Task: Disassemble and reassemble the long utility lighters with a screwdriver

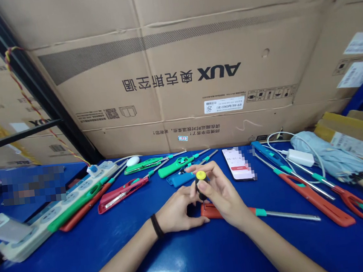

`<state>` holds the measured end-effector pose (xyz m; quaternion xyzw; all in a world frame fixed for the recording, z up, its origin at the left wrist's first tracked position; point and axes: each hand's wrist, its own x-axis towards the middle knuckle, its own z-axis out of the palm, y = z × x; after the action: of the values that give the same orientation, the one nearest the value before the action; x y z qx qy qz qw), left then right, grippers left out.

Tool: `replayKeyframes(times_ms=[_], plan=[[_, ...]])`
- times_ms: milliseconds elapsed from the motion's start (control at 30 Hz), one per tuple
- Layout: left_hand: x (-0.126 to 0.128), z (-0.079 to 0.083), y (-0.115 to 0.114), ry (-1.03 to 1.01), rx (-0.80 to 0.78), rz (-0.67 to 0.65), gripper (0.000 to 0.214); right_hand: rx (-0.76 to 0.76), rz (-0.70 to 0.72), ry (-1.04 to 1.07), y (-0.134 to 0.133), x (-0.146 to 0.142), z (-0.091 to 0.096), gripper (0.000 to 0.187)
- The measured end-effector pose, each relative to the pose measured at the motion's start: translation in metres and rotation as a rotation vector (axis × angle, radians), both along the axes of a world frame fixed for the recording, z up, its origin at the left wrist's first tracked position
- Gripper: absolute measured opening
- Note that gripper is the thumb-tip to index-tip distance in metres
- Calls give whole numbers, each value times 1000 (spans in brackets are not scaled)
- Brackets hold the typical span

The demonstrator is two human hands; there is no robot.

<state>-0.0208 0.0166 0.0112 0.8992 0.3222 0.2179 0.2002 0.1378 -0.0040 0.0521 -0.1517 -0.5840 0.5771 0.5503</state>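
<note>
My right hand [220,192] grips a small screwdriver [201,182] with a black handle and yellow cap. The screwdriver stands upright, its tip on the handle of a red long-necked lighter [212,212]. That lighter lies flat on the blue table, its metal tube [292,215] pointing right. My left hand [177,211] closes around the left end of the handle, with thumb in front and fingers behind; part of the grip is hidden. Just beyond my hands lie a blue lighter [179,179] and a green lighter [173,167].
To the left are an opened red lighter [123,195], an opened green lighter [144,165] and a power strip [48,215]. A phone [238,164] lies behind my hands. Red lighters [316,198], a white charger [300,157] and an umbrella [331,153] are right. Cardboard boxes [173,47] wall the back.
</note>
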Motion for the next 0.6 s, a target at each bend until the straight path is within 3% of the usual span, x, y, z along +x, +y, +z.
replayKeyframes(times_ms=[100,200,367,467,600], plan=[[0,0,0,-1,-1,17,35,-57,-14,24,1,1,-4,18],[1,0,0,5,8,27,37,-130,14,22,3,4,-7,36],[0,0,0,5,10,17,34,-44,-22,16,2,3,-6,13],[0,0,1,-6,20,5,32,-37,-15,37,-1,2,-6,16],[1,1,1,-1,34,10,34,-153,-5,-15,-3,4,-5,35]])
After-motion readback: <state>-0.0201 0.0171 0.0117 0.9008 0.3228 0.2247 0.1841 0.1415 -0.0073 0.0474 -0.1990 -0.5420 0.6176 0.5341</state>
